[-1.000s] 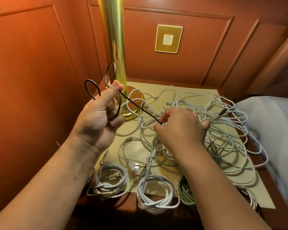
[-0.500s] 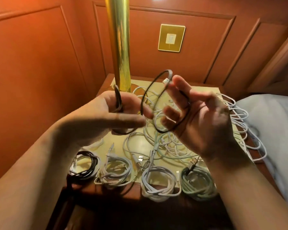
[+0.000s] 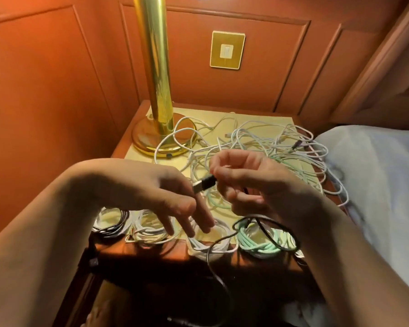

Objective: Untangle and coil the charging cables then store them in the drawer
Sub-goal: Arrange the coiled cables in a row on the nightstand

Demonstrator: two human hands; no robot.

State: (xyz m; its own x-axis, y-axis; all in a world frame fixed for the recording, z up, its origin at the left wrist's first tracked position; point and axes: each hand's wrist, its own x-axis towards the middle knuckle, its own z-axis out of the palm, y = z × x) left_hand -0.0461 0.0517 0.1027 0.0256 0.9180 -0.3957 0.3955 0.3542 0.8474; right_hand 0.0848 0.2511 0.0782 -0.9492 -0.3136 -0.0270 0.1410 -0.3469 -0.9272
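My right hand pinches the USB plug end of a black cable between thumb and fingers. The rest of that cable droops under the hand and trails down past the nightstand's front edge. My left hand hovers just left of the plug with its fingers hanging relaxed and holding nothing. A tangle of white and pale green cables lies on the nightstand behind my hands. Several coiled cables sit along the front edge: a black-and-white coil, a white coil, another white coil and a green coil.
A brass lamp stands at the back left of the nightstand. Orange panelled walls close in on the left and behind, with a light switch. A bed with white bedding borders the right side. Below the front edge it is dark.
The black loops held up by both hands are gone; my left hand has let go. My right hand now pinches the plug, and both hands have dropped lower.
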